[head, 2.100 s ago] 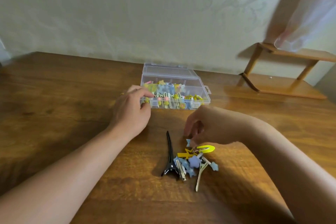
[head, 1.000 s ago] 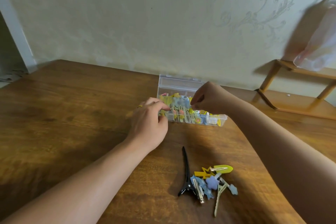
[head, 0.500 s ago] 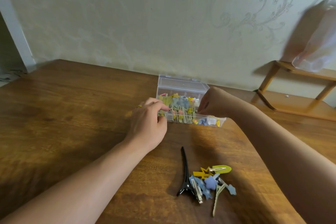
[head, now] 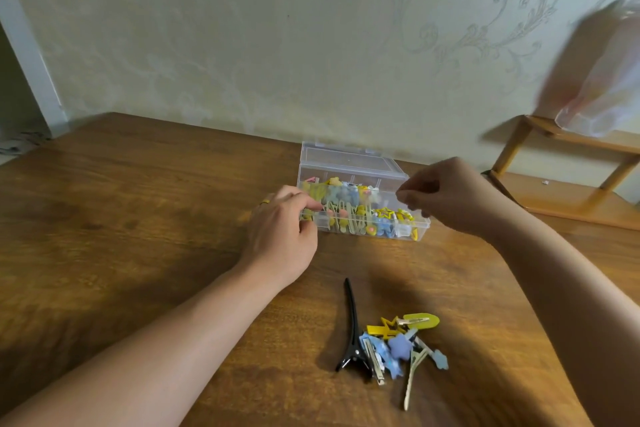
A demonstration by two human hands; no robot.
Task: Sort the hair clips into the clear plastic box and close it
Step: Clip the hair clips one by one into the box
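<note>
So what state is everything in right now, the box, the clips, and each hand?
Clear plastic box: open, lid tipped back, compartments partly filled with clips.
Loose clips: in a small pile on the table, not yet sorted.
Black clip: lying flat beside the pile.
Left hand: fingers curled on the box's left end.
Right hand: fingers curled, above the box's right end; whether it holds a clip is unclear.

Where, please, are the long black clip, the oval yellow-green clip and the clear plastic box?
long black clip point(head: 351, 315), head view, on its slim shaft.
oval yellow-green clip point(head: 424, 320), head view, mid-body.
clear plastic box point(head: 348, 163), head view, open lid.
</note>
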